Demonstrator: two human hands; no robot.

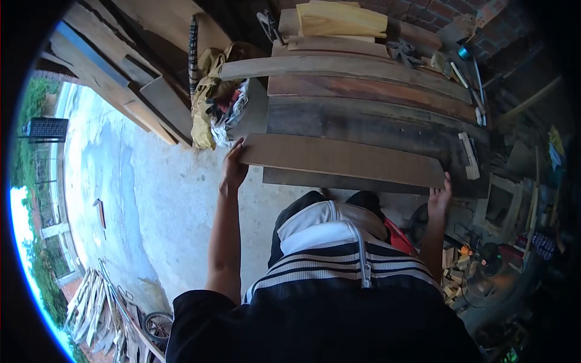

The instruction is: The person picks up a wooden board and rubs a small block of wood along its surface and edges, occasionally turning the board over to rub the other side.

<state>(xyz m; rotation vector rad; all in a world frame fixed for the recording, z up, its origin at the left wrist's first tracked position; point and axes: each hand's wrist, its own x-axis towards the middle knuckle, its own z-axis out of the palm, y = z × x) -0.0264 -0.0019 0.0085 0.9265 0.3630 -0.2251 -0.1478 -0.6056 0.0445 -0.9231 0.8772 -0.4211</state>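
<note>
A long flat wooden board [342,158] spans the space in front of me, held up over the near edge of a dark workbench [363,118]. At its left end, my left hand [235,168] grips the board with the fingers mostly behind it. My right hand [440,196] is closed on the board's right end, thumb at the edge. A small pale wooden piece [468,156] lies on the bench beyond my right hand. Further back on the bench, a longer curved plank [345,68] lies crosswise.
Yellowish boards [342,19] are stacked at the bench's back. Crumpled sacks [209,112] sit left of the bench, near leaning panels [160,103]. Wood offcuts [457,272] lie on the floor at right. A hand saw [100,215] rests on the concrete floor [169,206].
</note>
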